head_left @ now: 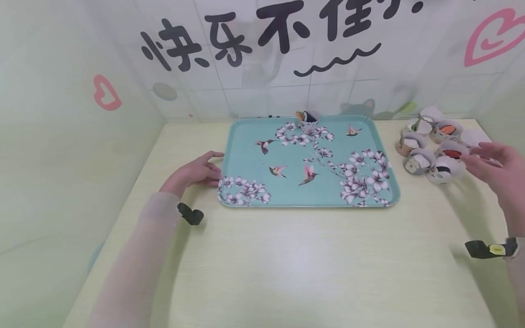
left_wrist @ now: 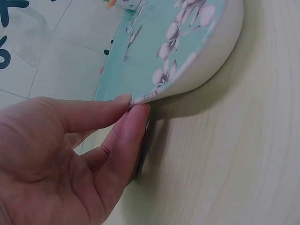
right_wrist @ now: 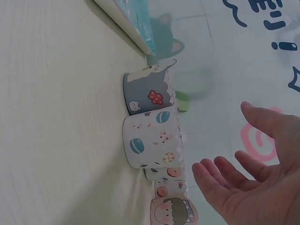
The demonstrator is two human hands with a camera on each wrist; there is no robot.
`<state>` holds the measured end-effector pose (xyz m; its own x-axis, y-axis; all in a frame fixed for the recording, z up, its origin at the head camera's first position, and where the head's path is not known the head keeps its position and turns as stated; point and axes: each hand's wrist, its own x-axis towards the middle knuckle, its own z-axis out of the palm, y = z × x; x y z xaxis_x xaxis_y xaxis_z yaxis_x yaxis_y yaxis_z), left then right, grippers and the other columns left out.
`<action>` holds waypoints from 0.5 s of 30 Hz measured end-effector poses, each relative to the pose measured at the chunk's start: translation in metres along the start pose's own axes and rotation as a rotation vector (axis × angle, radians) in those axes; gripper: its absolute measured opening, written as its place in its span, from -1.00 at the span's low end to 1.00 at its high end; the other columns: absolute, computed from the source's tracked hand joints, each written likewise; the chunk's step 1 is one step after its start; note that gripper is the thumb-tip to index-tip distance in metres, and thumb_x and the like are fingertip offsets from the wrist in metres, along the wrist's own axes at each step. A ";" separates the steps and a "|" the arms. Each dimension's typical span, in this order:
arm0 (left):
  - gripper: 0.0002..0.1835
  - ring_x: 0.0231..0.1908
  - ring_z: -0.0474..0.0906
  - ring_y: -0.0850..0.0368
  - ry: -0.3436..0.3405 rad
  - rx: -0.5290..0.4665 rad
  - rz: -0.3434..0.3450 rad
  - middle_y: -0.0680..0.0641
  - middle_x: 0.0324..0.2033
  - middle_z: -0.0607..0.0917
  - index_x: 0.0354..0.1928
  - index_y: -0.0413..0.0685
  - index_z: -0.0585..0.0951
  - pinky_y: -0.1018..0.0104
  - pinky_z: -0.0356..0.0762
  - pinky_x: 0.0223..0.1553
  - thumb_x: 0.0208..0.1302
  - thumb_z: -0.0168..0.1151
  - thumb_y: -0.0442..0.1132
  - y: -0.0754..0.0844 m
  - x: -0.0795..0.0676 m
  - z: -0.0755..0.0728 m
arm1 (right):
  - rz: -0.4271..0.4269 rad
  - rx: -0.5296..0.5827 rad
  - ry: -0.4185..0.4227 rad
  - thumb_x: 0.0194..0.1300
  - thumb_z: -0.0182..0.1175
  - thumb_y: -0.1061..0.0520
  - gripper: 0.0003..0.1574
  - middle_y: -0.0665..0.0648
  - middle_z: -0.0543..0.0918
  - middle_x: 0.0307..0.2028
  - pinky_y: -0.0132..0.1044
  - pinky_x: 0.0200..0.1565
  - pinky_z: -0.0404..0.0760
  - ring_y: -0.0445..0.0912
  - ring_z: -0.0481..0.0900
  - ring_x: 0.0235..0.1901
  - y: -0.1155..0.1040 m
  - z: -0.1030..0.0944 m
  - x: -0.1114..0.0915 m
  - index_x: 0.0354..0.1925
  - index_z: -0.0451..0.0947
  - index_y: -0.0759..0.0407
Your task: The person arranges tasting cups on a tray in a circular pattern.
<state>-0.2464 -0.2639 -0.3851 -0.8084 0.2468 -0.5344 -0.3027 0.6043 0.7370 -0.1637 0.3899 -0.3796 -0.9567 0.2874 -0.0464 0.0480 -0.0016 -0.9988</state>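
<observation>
My left hand (head_left: 200,171) pinches the left rim of a turquoise tray (head_left: 287,159) printed with blossoms and hummingbirds; in the left wrist view thumb and fingertips meet at that rim. One paper cup (head_left: 310,122) with a dark and orange filling stands at the tray's far edge. At the right, my right hand (head_left: 498,168) hovers beside a cluster of similar small cups, its fingers apart and holding nothing. The right wrist view shows a blue-grey printed cup (right_wrist: 147,91) and a white printed cup (right_wrist: 152,140) in that cluster.
Behind the tray rises a white tiled wall (head_left: 262,98) with black lettering and pink hearts. Side walls flank the pale wooden table (head_left: 287,264). The cluster includes a cup with an orange-red filling (head_left: 447,130) and a cup with a white filling (head_left: 418,163).
</observation>
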 end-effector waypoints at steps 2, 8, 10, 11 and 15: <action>-0.17 -0.28 0.60 0.28 -0.004 -0.006 0.000 -0.23 0.04 0.47 0.58 0.08 -0.03 0.50 0.67 -0.16 0.41 0.11 -0.43 0.000 0.000 0.000 | 0.008 -0.022 -0.014 0.28 0.31 0.29 -0.58 -0.24 0.57 -0.21 -0.69 -0.35 0.63 -0.48 0.62 -0.36 -0.005 0.004 -0.007 -0.03 0.39 -0.06; -0.15 -0.28 0.59 0.27 -0.011 -0.011 0.002 -0.22 0.03 0.46 0.59 0.08 -0.06 0.50 0.66 -0.17 0.41 0.12 -0.43 0.000 0.000 -0.002 | 0.016 -0.071 -0.060 0.29 0.30 0.29 -0.71 -0.28 0.62 -0.29 -0.68 -0.35 0.63 -0.45 0.63 -0.39 -0.009 0.008 -0.015 -0.12 0.51 -0.04; -0.15 -0.28 0.59 0.27 -0.013 -0.013 0.003 -0.22 0.03 0.46 0.59 0.07 -0.06 0.49 0.67 -0.16 0.41 0.12 -0.43 0.000 0.000 -0.002 | 0.010 -0.092 -0.073 0.29 0.29 0.29 -0.71 -0.29 0.63 -0.32 -0.67 -0.37 0.63 -0.44 0.62 -0.40 -0.007 0.007 -0.014 -0.16 0.53 -0.08; -0.15 -0.28 0.59 0.27 -0.014 -0.013 0.004 -0.22 0.03 0.46 0.59 0.07 -0.07 0.49 0.67 -0.16 0.41 0.12 -0.43 0.000 0.000 -0.002 | 0.008 -0.077 -0.083 0.29 0.28 0.31 -0.72 -0.27 0.65 -0.34 -0.65 -0.37 0.64 -0.43 0.63 -0.41 -0.006 0.006 -0.013 -0.18 0.55 -0.08; -0.15 -0.29 0.59 0.26 -0.012 -0.008 0.003 -0.22 0.02 0.47 0.59 0.07 -0.06 0.48 0.67 -0.17 0.41 0.12 -0.43 -0.001 0.001 -0.002 | 0.018 -0.062 -0.100 0.30 0.27 0.34 -0.70 -0.27 0.65 -0.35 -0.63 -0.39 0.65 -0.43 0.63 -0.41 0.000 0.004 -0.011 -0.16 0.53 -0.06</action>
<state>-0.2476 -0.2656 -0.3853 -0.8033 0.2580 -0.5368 -0.3040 0.5975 0.7420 -0.1543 0.3833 -0.3788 -0.9793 0.1906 -0.0683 0.0799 0.0542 -0.9953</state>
